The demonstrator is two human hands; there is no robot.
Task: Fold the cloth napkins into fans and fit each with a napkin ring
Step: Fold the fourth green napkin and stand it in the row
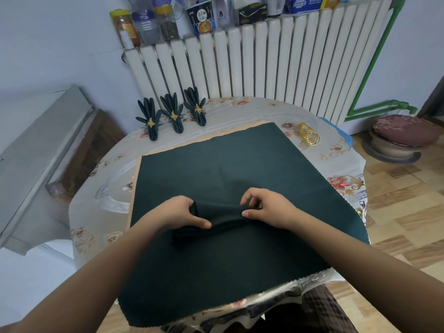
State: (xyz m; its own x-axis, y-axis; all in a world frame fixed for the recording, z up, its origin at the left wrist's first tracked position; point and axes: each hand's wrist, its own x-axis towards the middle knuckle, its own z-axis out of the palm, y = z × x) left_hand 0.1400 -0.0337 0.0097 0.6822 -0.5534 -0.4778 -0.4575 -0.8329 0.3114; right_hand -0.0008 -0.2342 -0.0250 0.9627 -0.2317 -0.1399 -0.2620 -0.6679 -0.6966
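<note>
On the dark green napkin [240, 164], a pleated ridge [216, 213] running from nine to three o'clock is pinched by the left hand [179, 212] and right hand [266, 204].

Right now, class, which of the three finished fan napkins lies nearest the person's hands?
The leftmost finished fan napkin, lowest in the row and nearest the table's left edge. The middle one and the right one lie farther back, toward the radiator.

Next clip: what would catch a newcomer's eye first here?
Both hands, left hand and right hand, pinch pleats into a dark green napkin spread across the table's middle. Three finished fans stand at the far left edge; gold rings lie far right.
</note>
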